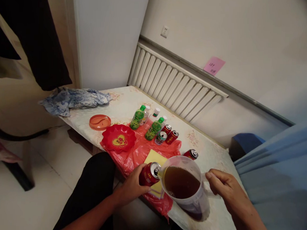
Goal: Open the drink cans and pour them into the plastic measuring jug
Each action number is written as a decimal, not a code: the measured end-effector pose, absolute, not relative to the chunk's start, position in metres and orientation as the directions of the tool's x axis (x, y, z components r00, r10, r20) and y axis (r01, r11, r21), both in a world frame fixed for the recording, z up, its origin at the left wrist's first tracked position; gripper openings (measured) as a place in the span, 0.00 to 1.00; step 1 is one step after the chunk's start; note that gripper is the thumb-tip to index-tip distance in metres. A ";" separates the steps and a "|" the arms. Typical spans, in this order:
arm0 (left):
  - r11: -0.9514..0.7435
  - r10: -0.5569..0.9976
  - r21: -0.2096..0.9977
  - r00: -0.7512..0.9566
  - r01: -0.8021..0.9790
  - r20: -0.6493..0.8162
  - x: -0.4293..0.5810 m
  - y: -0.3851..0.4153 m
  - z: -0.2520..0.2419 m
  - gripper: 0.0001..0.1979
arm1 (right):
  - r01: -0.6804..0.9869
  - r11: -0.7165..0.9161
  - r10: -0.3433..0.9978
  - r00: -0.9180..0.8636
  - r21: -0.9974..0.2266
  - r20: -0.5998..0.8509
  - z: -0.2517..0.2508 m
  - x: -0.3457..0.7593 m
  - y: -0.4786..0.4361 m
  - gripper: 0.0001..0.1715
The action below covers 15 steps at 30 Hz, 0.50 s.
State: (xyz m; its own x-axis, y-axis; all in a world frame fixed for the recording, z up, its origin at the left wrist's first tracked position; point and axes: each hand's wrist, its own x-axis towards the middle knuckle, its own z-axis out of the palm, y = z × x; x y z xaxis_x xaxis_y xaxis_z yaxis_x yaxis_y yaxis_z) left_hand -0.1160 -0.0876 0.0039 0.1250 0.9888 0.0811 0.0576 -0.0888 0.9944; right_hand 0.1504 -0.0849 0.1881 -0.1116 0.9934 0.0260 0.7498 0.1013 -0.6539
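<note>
My left hand (132, 189) is wrapped round a red drink can (148, 176) with its top opened. By its handle, my right hand (223, 187) grips a clear plastic pitcher (195, 203) of dark brown liquid, tilted so that its spout meets the can's opening. Whether liquid is flowing between them, I cannot tell. Beneath the can lies a yellow pad or cloth (155, 157) on a red plastic bag (130, 160). Behind it stand two green bottles (154, 129), several clear bottles with white caps, two red cans (172, 137) and a light patterned can (161, 138).
Left of the bag are a red scalloped plate (108, 133) and an orange round dish (100, 122). Another can (191, 153) stands behind the pitcher. Blue-white cloth (79, 99) hangs over the table's left edge. A radiator (170, 85) lines the wall; a blue curtain (281, 176) hangs right.
</note>
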 end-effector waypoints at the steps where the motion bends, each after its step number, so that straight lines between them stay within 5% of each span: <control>1: -0.088 0.989 0.994 0.122 0.059 0.080 -0.116 -0.088 0.005 0.37 | 0.751 0.100 0.993 -0.118 -0.652 0.017 0.188 0.151 -0.085 0.28; 15: -0.073 0.990 0.996 0.128 0.060 0.064 -0.117 -0.088 0.006 0.36 | 0.756 0.101 0.990 -0.139 -0.647 -0.009 0.192 0.153 -0.079 0.27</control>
